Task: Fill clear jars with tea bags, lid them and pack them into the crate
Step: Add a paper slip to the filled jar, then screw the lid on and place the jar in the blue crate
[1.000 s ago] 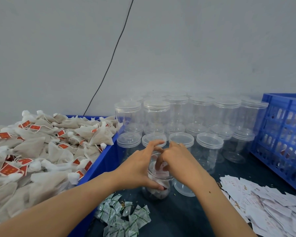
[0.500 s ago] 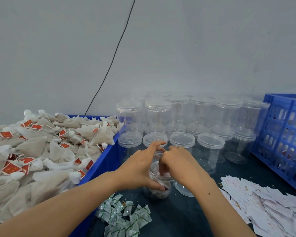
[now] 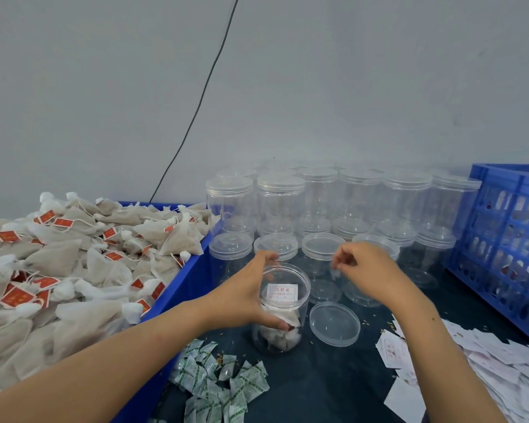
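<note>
While left hand grips jar, right hand has withdrawn

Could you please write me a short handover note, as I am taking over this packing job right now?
Left hand grips the open jar, which stands on the table and holds tea bags with a white slip on top. Right hand hovers to the jar's right, fingers loosely curled, apparently holding nothing.
The loose lid lies on the table just right of the jar.
Done: this jar looks filled.
Left: lid it and pack it into the blue crate on the right; then fill the empty jars behind from the tea bag bin.
</note>
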`<act>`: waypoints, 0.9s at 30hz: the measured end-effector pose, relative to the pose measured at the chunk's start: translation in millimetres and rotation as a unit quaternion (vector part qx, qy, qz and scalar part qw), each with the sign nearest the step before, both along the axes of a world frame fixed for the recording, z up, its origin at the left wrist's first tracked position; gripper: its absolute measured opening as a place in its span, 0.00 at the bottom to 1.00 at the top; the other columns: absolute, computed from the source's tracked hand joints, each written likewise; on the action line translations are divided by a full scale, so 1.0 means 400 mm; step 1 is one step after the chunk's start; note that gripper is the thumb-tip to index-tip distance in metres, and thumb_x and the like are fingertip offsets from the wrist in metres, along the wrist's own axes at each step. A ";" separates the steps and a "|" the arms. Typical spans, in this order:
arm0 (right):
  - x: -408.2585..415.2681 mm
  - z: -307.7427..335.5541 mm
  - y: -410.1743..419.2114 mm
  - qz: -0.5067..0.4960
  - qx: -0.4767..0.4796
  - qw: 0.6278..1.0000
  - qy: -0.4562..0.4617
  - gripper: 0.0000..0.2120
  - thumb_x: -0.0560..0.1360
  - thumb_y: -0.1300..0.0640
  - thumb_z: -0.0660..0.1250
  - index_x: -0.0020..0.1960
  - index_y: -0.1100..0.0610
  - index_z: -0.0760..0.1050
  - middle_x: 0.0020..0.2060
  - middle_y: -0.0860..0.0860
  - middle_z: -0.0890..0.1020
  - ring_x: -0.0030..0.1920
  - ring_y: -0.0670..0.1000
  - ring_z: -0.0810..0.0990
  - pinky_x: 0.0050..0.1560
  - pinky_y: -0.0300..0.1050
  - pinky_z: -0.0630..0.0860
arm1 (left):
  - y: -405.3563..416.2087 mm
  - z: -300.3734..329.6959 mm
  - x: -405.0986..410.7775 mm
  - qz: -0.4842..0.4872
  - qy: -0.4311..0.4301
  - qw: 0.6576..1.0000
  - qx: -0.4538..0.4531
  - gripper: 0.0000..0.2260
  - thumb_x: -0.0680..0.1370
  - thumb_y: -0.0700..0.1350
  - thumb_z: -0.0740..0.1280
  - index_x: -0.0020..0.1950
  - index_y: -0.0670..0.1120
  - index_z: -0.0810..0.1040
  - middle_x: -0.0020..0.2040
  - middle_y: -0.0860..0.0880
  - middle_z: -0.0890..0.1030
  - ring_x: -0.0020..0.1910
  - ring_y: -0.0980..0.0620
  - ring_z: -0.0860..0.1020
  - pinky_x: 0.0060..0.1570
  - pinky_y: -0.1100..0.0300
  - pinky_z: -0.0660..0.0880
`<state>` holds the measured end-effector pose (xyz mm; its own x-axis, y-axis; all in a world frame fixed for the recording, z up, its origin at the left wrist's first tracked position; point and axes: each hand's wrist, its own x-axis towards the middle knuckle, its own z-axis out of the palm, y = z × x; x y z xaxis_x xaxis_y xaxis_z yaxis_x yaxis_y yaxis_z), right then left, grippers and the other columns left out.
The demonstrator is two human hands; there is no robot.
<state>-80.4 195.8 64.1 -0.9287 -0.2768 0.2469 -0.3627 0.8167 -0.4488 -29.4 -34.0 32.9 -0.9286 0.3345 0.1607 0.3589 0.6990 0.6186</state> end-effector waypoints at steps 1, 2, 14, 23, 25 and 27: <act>-0.004 -0.011 0.004 -0.011 0.045 0.998 -0.049 0.04 0.77 0.57 0.66 0.44 0.50 0.74 0.48 0.49 0.80 0.46 0.47 0.77 0.48 0.43 0.73 | 0.000 0.000 0.000 -0.001 -0.005 1.000 0.006 0.47 0.64 0.52 0.81 0.73 0.52 0.55 0.73 0.56 0.63 0.71 0.57 0.65 0.71 0.56 0.66; -0.005 -0.021 0.006 -0.024 0.093 0.991 -0.092 0.05 0.76 0.53 0.68 0.49 0.52 0.73 0.52 0.50 0.79 0.49 0.49 0.77 0.51 0.43 0.73 | 0.000 0.002 0.000 -0.004 -0.009 1.000 0.011 0.46 0.64 0.51 0.81 0.73 0.52 0.57 0.72 0.57 0.63 0.71 0.58 0.66 0.71 0.56 0.66; -0.011 -0.123 -0.043 -0.049 0.257 0.933 -0.248 0.52 0.67 0.46 0.76 0.77 0.60 0.47 0.74 0.58 0.58 0.73 0.61 0.61 0.69 0.55 0.67 | 0.003 0.003 0.002 -0.042 -0.048 0.997 0.040 0.42 0.65 0.44 0.80 0.69 0.60 0.58 0.69 0.60 0.68 0.70 0.60 0.67 0.70 0.60 0.66; 0.034 -0.016 -0.023 0.006 0.216 0.965 -0.150 0.48 0.68 0.55 0.75 0.77 0.54 0.47 0.75 0.52 0.57 0.74 0.59 0.54 0.68 0.55 0.68 | 0.011 -0.002 0.003 -0.008 -0.027 0.999 0.037 0.45 0.63 0.49 0.82 0.68 0.58 0.55 0.66 0.56 0.73 0.65 0.60 0.72 0.66 0.61 0.70; 0.052 0.006 -0.020 0.028 0.190 0.973 -0.127 0.48 0.68 0.55 0.75 0.77 0.50 0.48 0.74 0.49 0.58 0.73 0.57 0.56 0.67 0.54 0.69 | 0.009 -0.002 0.002 0.002 -0.025 0.999 0.036 0.44 0.63 0.49 0.82 0.68 0.56 0.56 0.64 0.60 0.72 0.63 0.62 0.71 0.62 0.70 0.69; 0.067 0.022 -0.019 0.053 0.167 0.980 -0.100 0.47 0.67 0.54 0.75 0.76 0.48 0.49 0.73 0.47 0.59 0.71 0.55 0.59 0.65 0.53 0.70 | 0.009 0.003 0.004 0.012 -0.014 0.999 0.032 0.43 0.63 0.50 0.81 0.68 0.54 0.57 0.62 0.62 0.71 0.63 0.63 0.71 0.57 0.75 0.68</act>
<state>-53.6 188.3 72.8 -0.9111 -0.4082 -0.0575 -0.3851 0.8926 -0.2345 -27.8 -30.6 34.0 -0.9408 0.3016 0.1549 0.3240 0.6653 0.6726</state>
